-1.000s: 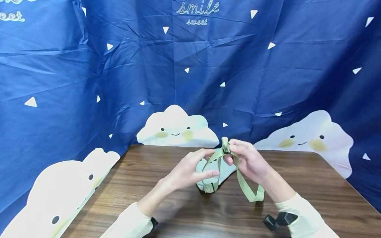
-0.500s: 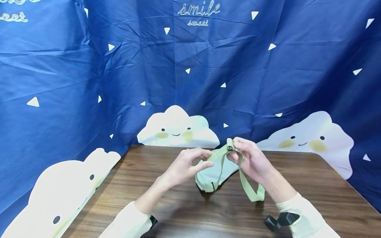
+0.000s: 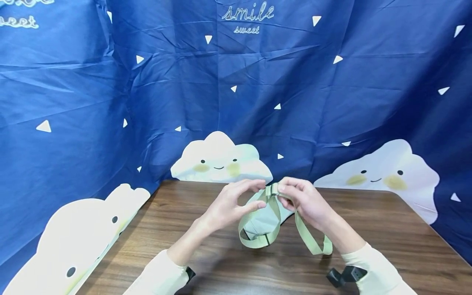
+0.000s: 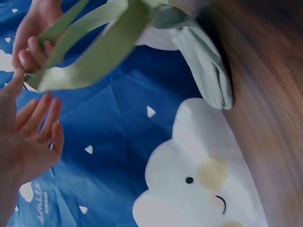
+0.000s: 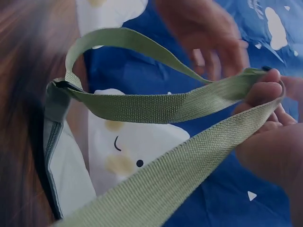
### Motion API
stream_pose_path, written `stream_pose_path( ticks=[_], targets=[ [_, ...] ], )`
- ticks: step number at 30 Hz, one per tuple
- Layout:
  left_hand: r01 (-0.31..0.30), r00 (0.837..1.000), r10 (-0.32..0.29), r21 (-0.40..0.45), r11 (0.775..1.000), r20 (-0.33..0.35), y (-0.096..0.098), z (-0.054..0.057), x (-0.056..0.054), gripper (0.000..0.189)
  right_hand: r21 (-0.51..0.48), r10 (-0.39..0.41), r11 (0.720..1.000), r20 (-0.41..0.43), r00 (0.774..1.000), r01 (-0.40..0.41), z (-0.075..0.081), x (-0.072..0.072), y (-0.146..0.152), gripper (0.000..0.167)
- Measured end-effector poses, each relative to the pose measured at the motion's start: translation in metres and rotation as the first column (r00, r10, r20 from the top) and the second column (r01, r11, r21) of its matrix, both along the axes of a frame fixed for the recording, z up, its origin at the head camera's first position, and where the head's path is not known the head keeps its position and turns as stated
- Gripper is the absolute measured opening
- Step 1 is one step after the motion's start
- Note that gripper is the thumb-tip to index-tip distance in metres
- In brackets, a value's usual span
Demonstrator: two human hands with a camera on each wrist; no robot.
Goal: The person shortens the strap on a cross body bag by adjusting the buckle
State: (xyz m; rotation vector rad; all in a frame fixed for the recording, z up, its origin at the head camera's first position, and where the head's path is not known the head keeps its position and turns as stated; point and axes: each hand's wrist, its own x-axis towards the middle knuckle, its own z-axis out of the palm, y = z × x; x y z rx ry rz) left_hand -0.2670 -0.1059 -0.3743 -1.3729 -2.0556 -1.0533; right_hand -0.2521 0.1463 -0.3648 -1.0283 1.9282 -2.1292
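Note:
A pale mint zippered bag (image 3: 261, 221) lies on the table with a light green webbing strap (image 3: 312, 242) attached. My right hand (image 3: 307, 203) pinches the strap beside a dark-edged slider buckle (image 3: 272, 191), raised over the bag. Left of the buckle, my left hand (image 3: 228, 207) has thumb and fingers spread apart, fingertips close to the strap. One strap loop curves down in front of the bag; another hangs below my right hand. The right wrist view shows the strap (image 5: 137, 108) running from a dark fitting at the bag's end, above the zipper (image 5: 51, 142).
The brown wood-grain table (image 3: 155, 229) ends at a back edge just behind the bag. Beyond it hangs a blue curtain (image 3: 258, 114) with white clouds and triangles. A small black device (image 3: 346, 275) is strapped on the right sleeve.
My right hand has come down and left with the buckle. The front strap loop now droops wider and lower over the bag. My left hand stays near the strap.

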Motion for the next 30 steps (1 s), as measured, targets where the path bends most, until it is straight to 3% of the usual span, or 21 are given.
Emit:
stream_pose_path(
  ticks=[4, 9, 17, 30],
  targets=[
    [0.014, 0.996, -0.009, 0.068, 0.998, -0.085, 0.0044, 0.0047, 0.0071, 0.046, 0.119, 0.02, 0.993, -0.081, 0.997, -0.01, -0.0038, 0.0017, -0.0083, 0.02],
    [0.012, 0.989, 0.0, 0.08, 0.997, -0.146, 0.0044, 0.0068, 0.0103, 0.034, 0.165, 0.055, 0.986, -0.104, 0.993, -0.037, -0.0057, 0.0029, -0.0104, 0.018],
    [-0.006, 0.987, 0.022, 0.095, 0.995, -0.16, 0.0009, 0.0084, 0.0093, 0.028, 0.212, 0.046, 0.977, -0.076, 0.996, -0.029, -0.0037, 0.0012, -0.0022, 0.021],
    [-0.061, 0.986, 0.064, 0.022, 0.998, -0.152, -0.0009, 0.0075, 0.009, 0.028, 0.241, 0.059, 0.97, -0.078, 0.995, -0.038, -0.0052, 0.0003, -0.0053, 0.018]
  ],
)
